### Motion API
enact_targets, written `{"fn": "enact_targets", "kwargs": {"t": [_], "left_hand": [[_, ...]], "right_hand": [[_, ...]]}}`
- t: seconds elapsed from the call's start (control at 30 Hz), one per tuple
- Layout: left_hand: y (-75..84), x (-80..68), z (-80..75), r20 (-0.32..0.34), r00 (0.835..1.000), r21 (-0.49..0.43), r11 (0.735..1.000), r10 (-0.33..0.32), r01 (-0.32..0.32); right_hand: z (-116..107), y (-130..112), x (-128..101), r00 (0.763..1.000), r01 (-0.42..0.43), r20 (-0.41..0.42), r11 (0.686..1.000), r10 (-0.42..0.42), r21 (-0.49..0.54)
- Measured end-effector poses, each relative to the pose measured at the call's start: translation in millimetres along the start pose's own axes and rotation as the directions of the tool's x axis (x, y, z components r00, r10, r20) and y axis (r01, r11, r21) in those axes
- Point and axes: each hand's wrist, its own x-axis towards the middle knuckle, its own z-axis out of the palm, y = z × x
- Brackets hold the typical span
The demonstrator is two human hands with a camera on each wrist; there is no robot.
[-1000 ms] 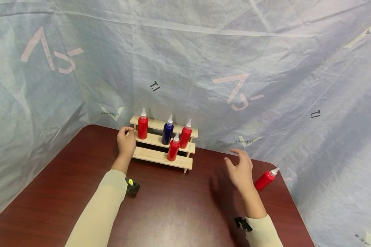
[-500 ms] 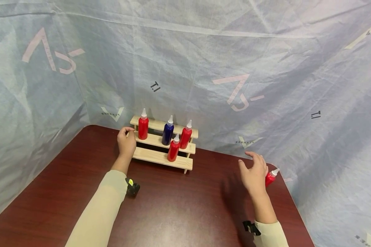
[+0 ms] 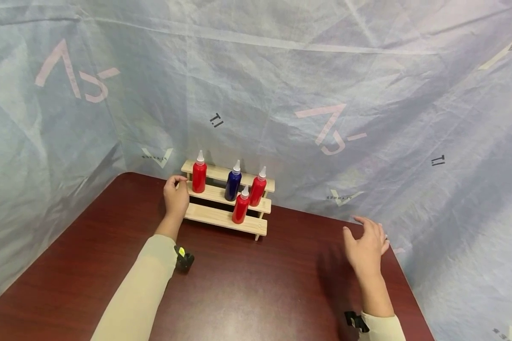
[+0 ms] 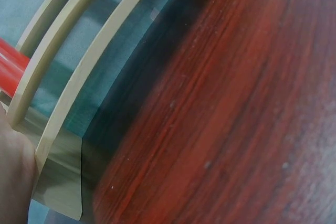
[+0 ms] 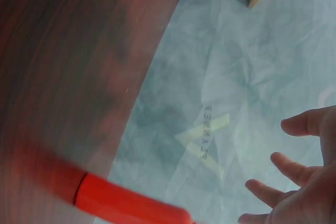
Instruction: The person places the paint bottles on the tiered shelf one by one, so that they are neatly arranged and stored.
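A three-step wooden rack (image 3: 209, 216) stands at the back of the table. On its middle step are a red squeeze bottle (image 3: 199, 179), a dark blue squeeze bottle (image 3: 233, 186) and another red squeeze bottle (image 3: 258, 191). One more red squeeze bottle (image 3: 241, 209) is on the lowest step. My left hand (image 3: 176, 198) grips the rack's left end, its fingers curled at the edge. At the far right, my right hand (image 3: 366, 248) is spread and holds nothing. A separate red squeeze bottle (image 5: 131, 203) lies beside it, almost wholly hidden by the hand in the head view.
The dark red-brown wooden table (image 3: 247, 289) has a rounded back corner near each hand. Grey printed cloth (image 3: 281, 94) hangs close behind the table and along its sides. Each wrist wears a small black camera mount (image 3: 184, 259).
My right hand has moved right and slightly toward me, now covering the separate red squeeze bottle. The left hand stays at the rack, and the bottles on it have not moved.
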Motion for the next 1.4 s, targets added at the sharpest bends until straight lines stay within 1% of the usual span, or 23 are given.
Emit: {"fn": "enact_targets", "kwargs": {"t": [0.1,0.3,0.5,0.67,0.83,0.97,1.07,1.17,1.23,1.3,1.37,1.4], "left_hand": [[1.4,1.2,0.1,-0.006,1.0,0.005,1.0,0.011,-0.011],[1.0,2.9,0.1,-0.017,1.0,0.013,1.0,0.013,-0.013],[-0.7,2.8,0.1,-0.011,1.0,0.0,1.0,0.004,-0.004],[-0.8,3.0,0.9,-0.003,1.0,-0.007,1.0,0.007,-0.007],[0.0,4.2,1.9,-0.003,1.0,-0.015,1.0,0.017,-0.017],[2.0,4.0,2.4,0.005,1.0,-0.019,1.0,0.014,-0.014],[2.9,3.3,2.4,0.008,1.0,-0.02,1.0,0.013,-0.013],[2.7,3.0,2.2,0.006,1.0,-0.017,1.0,0.013,-0.013],[2.1,2.8,1.9,0.004,1.0,-0.014,1.0,0.014,-0.014],[0.8,2.9,1.5,0.002,1.0,-0.012,1.0,0.014,-0.014],[-0.4,2.3,1.2,0.002,1.0,-0.01,1.0,0.012,-0.012],[-1.4,2.2,1.0,0.002,1.0,-0.01,1.0,0.011,-0.011]], "right_hand": [[-6,5,0,0.999,-0.038,0.01,0.999,0.038,-0.017],[-13,17,0,0.997,-0.079,0.013,0.996,0.08,-0.047],[-13,26,-3,0.99,-0.115,0.071,0.989,0.121,-0.091],[-11,32,-2,0.99,-0.113,0.076,0.99,0.119,-0.084],[-7,37,1,0.994,-0.076,0.075,0.994,0.082,-0.078],[-4,43,1,0.999,-0.013,0.04,0.998,0.016,-0.057],[-2,47,1,0.998,0.046,-0.036,0.999,-0.046,-0.014],[-1,48,1,0.991,0.075,-0.111,0.997,-0.071,0.033],[-1,48,2,0.988,0.073,-0.14,0.996,-0.065,0.052],[-2,49,3,0.988,0.058,-0.147,0.996,-0.048,0.064],[-2,52,3,0.99,0.03,-0.138,0.996,-0.019,0.082],[-3,53,3,0.992,0.002,-0.124,0.995,0.01,0.1]]}}
